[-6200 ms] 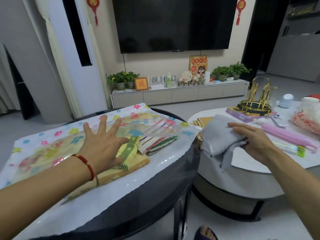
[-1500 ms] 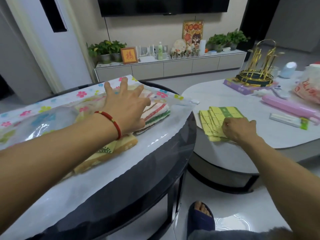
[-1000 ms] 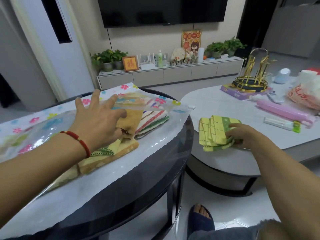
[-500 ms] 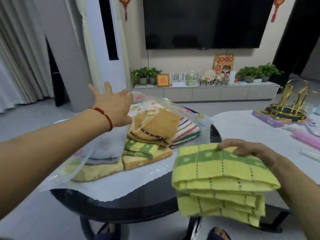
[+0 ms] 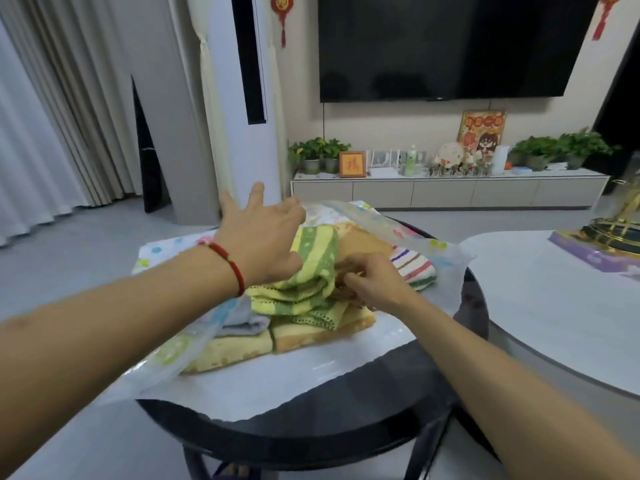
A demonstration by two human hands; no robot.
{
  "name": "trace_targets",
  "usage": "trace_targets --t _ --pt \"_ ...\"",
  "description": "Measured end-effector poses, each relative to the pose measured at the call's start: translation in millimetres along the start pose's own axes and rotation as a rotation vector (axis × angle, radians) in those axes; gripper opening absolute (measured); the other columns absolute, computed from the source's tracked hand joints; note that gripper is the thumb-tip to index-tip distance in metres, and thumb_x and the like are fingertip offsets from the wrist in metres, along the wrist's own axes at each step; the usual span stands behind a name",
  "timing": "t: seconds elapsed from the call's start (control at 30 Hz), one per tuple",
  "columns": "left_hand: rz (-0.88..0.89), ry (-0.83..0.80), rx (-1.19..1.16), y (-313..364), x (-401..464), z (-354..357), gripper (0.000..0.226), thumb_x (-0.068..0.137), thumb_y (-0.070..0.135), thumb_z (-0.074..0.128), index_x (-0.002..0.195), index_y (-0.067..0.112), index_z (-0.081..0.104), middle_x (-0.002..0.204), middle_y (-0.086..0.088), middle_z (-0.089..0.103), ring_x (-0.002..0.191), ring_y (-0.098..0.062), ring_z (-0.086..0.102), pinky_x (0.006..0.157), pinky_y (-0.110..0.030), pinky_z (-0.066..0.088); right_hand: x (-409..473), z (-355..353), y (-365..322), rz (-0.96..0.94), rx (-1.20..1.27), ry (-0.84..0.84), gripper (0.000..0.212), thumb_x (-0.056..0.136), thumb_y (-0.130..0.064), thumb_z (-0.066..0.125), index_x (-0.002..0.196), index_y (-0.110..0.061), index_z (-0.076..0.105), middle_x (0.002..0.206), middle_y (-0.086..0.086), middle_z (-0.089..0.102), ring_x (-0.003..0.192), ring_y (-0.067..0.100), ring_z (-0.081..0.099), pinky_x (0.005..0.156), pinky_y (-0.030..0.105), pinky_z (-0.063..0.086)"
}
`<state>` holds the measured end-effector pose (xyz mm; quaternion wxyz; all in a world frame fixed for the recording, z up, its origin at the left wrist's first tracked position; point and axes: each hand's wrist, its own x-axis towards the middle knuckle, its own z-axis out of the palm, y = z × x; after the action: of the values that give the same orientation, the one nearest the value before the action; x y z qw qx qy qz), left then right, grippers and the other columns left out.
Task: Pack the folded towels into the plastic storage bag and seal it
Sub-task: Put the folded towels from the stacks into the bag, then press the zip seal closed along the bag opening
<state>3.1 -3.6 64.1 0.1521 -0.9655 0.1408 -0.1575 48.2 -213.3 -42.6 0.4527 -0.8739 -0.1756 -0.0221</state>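
A clear flower-printed plastic storage bag (image 5: 398, 225) lies on the black round table (image 5: 311, 434), mouth toward me. Inside are folded towels: a grey towel (image 5: 247, 322), yellow-orange towels (image 5: 311, 336), a brown towel (image 5: 363, 242) and a striped towel (image 5: 414, 268). My left hand (image 5: 263, 242), fingers spread, props up the bag's top sheet, thumb against the yellow-green checked towel (image 5: 311, 271). This towel sits on top of the pile, just inside the mouth. My right hand (image 5: 375, 282) grips its right edge, fingers curled into the folds.
A white oval table (image 5: 554, 306) stands close on the right, carrying a gold rack (image 5: 620, 226) on a purple box (image 5: 588, 252). A TV console (image 5: 450, 192) with plants lines the far wall. Grey floor lies to the left of the round table.
My right hand picked the yellow-green towel off the white table, carried it left and laid it on the pile in the bag. My left hand lifted the bag's top sheet.
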Motion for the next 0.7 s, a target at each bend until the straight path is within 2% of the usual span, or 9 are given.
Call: trace_targets --t 0.1,0.17,0.27,0.3,0.37,0.47,0.57,0.63,0.7 --pt "0.045 0.030 -0.174 25.0 -20.6 42.4 0.069 0.083 0.047 0.053 0.146 0.035 0.026 0.164 0.012 0.013 0.148 -0.040 0.011 0.107 -0.075 0.021 -34.6 -14.6 7.4 -0.196 -0.438 -0.112 0.022 0.079 -0.020 0.056 0.077 -0.016 0.078 0.070 -0.002 0.072 0.063 0.014 0.060 0.064 0.034 0.055" --pt "0.051 -0.005 -0.331 46.1 -34.4 70.9 0.078 0.085 0.044 0.055 0.148 0.041 0.010 0.165 0.013 0.002 0.150 -0.040 0.002 0.109 -0.076 0.015 -55.3 -31.3 22.0 -0.221 -0.507 0.048 0.026 0.074 -0.032 0.050 0.062 -0.011 0.062 0.055 -0.003 0.058 0.053 0.020 0.049 0.055 0.038 0.051" --pt "0.042 -0.023 -0.427 73.2 -52.0 107.3 0.084 0.086 0.044 0.053 0.153 0.040 0.003 0.163 0.019 -0.015 0.150 -0.039 -0.012 0.110 -0.078 0.006 -69.7 -61.7 45.0 -0.236 -0.620 0.496 0.026 0.079 -0.038 0.052 0.074 -0.015 0.062 0.069 -0.008 0.057 0.060 0.023 0.054 0.054 0.038 0.051" --pt "0.039 -0.019 -0.435 79.1 -56.0 116.4 0.085 0.087 0.046 0.052 0.153 0.040 -0.001 0.162 0.021 -0.019 0.150 -0.038 -0.015 0.109 -0.079 0.006 -71.0 -67.6 53.6 -0.229 -0.667 0.553 0.022 0.080 -0.036 0.059 0.086 -0.015 0.064 0.081 -0.004 0.060 0.067 0.025 0.058 0.056 0.038 0.052" --pt "0.041 -0.006 -0.420 87.0 -61.8 132.2 0.088 0.087 0.053 0.049 0.153 0.042 -0.008 0.160 0.024 -0.023 0.150 -0.038 -0.017 0.108 -0.079 0.005 -67.8 -71.0 72.9 -0.109 -0.790 0.471 0.046 0.080 -0.027 0.072 0.123 -0.013 0.062 0.117 0.009 0.062 0.097 0.035 0.064 0.075 0.045 0.055" --pt "0.056 -0.020 -0.402 89.8 -67.7 150.9 0.089 0.088 0.059 0.045 0.153 0.041 -0.013 0.157 0.025 -0.029 0.149 -0.038 -0.020 0.109 -0.079 0.000 -54.6 -71.2 98.4 0.106 -0.930 0.184 0.089 0.088 -0.043 0.070 0.163 -0.034 0.022 0.169 0.013 0.022 0.150 0.040 0.030 0.116 0.056 0.033" --pt "0.075 -0.018 -0.443 84.1 -70.4 161.6 0.086 0.085 0.065 0.040 0.154 0.043 -0.008 0.157 0.030 -0.026 0.149 -0.035 -0.021 0.108 -0.079 0.000 -44.0 -63.3 109.5 0.111 -0.982 -0.087 0.095 0.088 -0.058 0.058 0.161 -0.049 -0.002 0.175 0.000 -0.004 0.160 0.033 0.005 0.124 0.063 0.010" --pt "0.105 -0.018 -0.473 75.8 -69.2 164.0 0.087 0.082 0.070 0.040 0.154 0.046 -0.003 0.158 0.032 -0.019 0.150 -0.032 -0.019 0.109 -0.079 0.000 -42.4 -56.6 108.4 0.096 -0.975 -0.128 0.083 0.097 -0.051 0.051 0.161 -0.050 -0.001 0.175 -0.003 0.004 0.159 0.031 0.012 0.123 0.063 0.014" --pt "0.155 -0.025 -0.533 63.8 -68.1 165.9 0.090 0.078 0.072 0.047 0.152 0.050 0.000 0.159 0.033 -0.011 0.151 -0.029 -0.016 0.110 -0.077 -0.001 -43.4 -51.8 105.4 0.044 -0.998 -0.084 0.066 0.107 -0.030 0.041 0.162 -0.048 0.010 0.173 -0.003 0.021 0.154 0.028 0.030 0.118 0.056 0.031"
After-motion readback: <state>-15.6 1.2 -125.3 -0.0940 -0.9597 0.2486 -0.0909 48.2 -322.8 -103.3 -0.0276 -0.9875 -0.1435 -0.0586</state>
